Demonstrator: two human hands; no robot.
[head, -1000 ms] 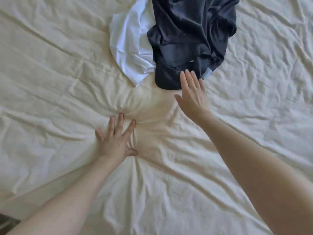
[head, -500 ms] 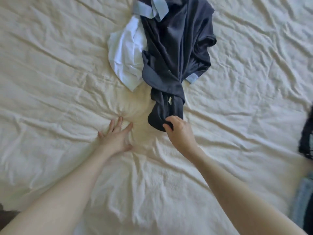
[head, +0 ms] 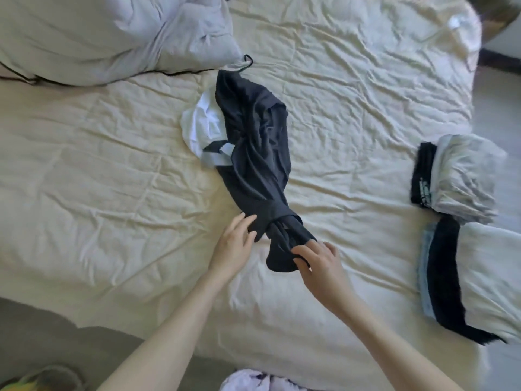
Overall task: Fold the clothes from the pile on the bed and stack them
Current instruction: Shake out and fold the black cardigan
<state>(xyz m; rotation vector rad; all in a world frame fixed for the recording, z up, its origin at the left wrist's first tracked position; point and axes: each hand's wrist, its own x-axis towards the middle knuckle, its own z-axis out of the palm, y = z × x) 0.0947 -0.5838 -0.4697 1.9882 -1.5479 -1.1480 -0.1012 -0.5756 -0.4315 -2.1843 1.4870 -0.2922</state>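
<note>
The right hand (head: 318,263) grips the near end of the dark navy garment (head: 253,153), with its fingers curled round the bunched fabric at that tip. This grip appears intended to draw the piece out of the pile and toward the person. The left hand (head: 235,241) lies just beside it, with its fingertips (head: 248,221) touching the band of cloth that wraps across the garment near its lower end. The fingers are fairly straight, and the view does not show whether they pinch the fabric. This hand is probably placed to steady the twisted part or to begin spreading it.

The garment lies on the cream bed sheet (head: 112,193) near the middle of the bed. It is drawn out into a long, rope-like shape. Its long axis runs from the near end in the right hand, diagonally up and to the left, to the far end near the pillow (head: 112,32). The narrow end points at the person and the wider end lies farther away.

A white garment (head: 201,128) lies partly beneath the far left side of the navy piece, touching it. Folded stacks (head: 462,179) rest well apart at the right edge of the bed. This placement likely keeps finished items away from the working area.
</note>
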